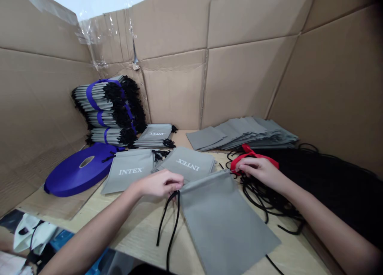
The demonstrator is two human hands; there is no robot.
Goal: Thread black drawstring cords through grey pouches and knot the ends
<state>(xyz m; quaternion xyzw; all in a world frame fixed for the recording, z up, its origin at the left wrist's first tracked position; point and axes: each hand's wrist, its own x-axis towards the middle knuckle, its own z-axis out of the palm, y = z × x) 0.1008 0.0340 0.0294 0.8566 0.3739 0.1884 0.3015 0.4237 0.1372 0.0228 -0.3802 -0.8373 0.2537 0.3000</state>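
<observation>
A plain grey fabric pouch (223, 223) lies flat on the wooden table in front of me. My left hand (160, 184) is closed in a pinch at the pouch's top left corner, where a black drawstring cord (171, 223) hangs out toward me. My right hand (261, 169) is closed at the pouch's top right corner, fingers pressed on a thin tool or cord end I cannot make out. Just behind that hand lies a red strip (251, 154).
Two grey INTEX pouches (129, 174) lie ahead, with a small stack (155, 136) behind. Bundled pouches tied with purple band (107, 111) stand back left beside a purple tape roll (80, 169). Plain grey pouches (242, 132) fan out back right; black cords (314, 175) pile right. Cardboard walls (239, 67) surround.
</observation>
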